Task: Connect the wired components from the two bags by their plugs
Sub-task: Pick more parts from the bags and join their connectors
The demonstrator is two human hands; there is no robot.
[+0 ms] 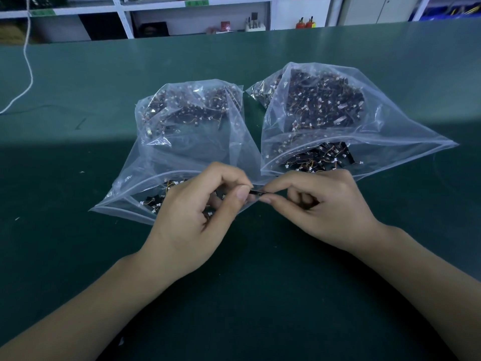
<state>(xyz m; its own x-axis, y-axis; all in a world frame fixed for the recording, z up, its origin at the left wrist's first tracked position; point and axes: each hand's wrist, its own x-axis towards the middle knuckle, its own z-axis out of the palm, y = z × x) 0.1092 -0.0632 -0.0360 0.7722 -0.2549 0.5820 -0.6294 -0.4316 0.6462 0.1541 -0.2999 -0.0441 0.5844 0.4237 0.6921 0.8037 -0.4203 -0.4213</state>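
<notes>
While two clear plastic bags of dark wired parts (187,121) lie open on the green tabletop (78,157), just before them the left hand (197,214) and right hand (322,207) each pinch one end of a small black component (256,192).

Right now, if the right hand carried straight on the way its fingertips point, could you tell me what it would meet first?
The right hand points leftward, pinching a small black component. Straight on, it would meet the left hand first, whose thumb and forefinger pinch the same piece. Beyond lies the left clear plastic bag; depth is unclear.
</notes>
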